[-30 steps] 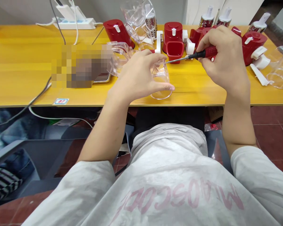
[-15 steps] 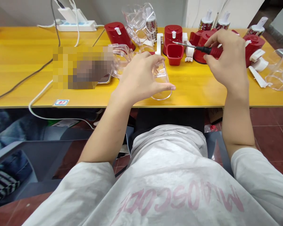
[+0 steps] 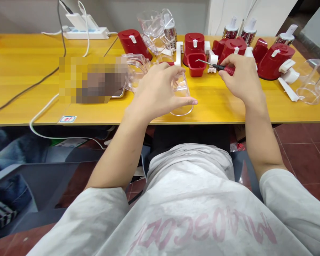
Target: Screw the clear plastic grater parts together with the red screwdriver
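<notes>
We find the clear housing [image 3: 181, 90] lying on its side on the yellow bench [image 3: 29, 78], close to the near edge and just left of centre. It is a transparent, colourless plastic shell with a round open mouth that faces near and to the right; its rim rests on the bench top. The left hand [image 3: 156, 90] covers it from the left, with the fingers arched over the far upper wall and the thumb stretched along the near rim, so this grip is closed around the housing. The right hand [image 3: 241, 80] pinches the screwdriver [image 3: 216, 65], which has a red and black handle and a thin metal shaft. This grip is closed on the handle, and the shaft points left and far, its tip over the small red tray [image 3: 196, 64]. The screwdriver sits to the far right of the housing, apart from it. Red housings [image 3: 273, 60] stand along the far right, and a white power strip [image 3: 84, 32] lies far left.
</notes>
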